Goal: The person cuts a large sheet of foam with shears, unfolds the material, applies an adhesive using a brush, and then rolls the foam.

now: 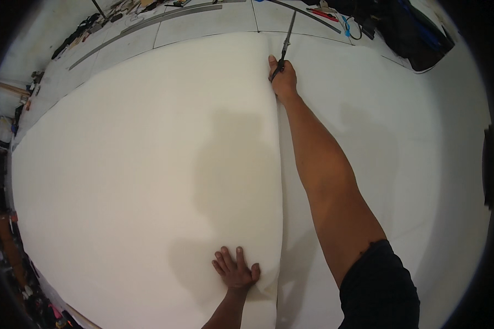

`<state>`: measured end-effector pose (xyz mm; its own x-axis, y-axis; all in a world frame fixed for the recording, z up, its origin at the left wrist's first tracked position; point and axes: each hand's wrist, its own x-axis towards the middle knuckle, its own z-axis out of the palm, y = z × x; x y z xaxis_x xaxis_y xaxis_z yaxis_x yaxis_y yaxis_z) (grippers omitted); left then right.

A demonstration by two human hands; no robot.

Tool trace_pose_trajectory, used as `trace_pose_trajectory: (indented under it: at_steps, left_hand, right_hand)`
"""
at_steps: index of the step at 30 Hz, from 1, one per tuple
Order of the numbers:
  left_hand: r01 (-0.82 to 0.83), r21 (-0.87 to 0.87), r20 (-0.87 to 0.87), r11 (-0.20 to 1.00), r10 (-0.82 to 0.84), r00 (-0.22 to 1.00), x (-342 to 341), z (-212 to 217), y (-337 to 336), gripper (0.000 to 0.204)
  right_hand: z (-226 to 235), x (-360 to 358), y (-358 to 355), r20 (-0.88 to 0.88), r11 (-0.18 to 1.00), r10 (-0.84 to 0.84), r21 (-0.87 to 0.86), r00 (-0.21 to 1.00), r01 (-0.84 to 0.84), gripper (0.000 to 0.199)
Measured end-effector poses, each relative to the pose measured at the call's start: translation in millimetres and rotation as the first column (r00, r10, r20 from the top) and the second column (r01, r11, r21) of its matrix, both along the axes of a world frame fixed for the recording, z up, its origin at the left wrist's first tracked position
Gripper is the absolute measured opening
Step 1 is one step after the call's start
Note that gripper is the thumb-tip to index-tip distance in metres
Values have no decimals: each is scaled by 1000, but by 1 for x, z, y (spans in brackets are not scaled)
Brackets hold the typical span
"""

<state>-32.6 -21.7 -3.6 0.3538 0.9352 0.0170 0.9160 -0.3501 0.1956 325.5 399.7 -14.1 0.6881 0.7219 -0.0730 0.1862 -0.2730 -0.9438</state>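
A large white padded sheet [121, 164], perhaps foam, lies spread before me, with its long right edge running away from me. My left hand [236, 271] presses flat on it near that edge, close to my body, fingers spread. Far off at the upper end of the same edge, my right hand [284, 81] grips a pair of scissors [287, 41] by the dark handles, the blades pointing away from me. Whether the blades are apart is too small to tell. To the right of the edge, under my right arm, lies another white surface [379, 159].
Long grey metal strips [142, 24] lie on the tiled floor at the far side. A black bag [409, 35] and a red-handled tool [323, 15] sit at the far right. Assorted clutter [5, 230] lines the left side.
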Motion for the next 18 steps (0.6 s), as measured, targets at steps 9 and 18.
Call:
trace_pose_trajectory:
  at_steps: [9,18]
  left_hand:
    - [-21,-118,100,993,33,994,-3,19,17,71]
    - [-15,-85,145,996,27,989,8,26,9,70]
  right_hand:
    - [-6,-25,-242,-435,948,-157,186,887,259,28]
    - [103,-193,-758,642,695,252,-640,724,326,78]
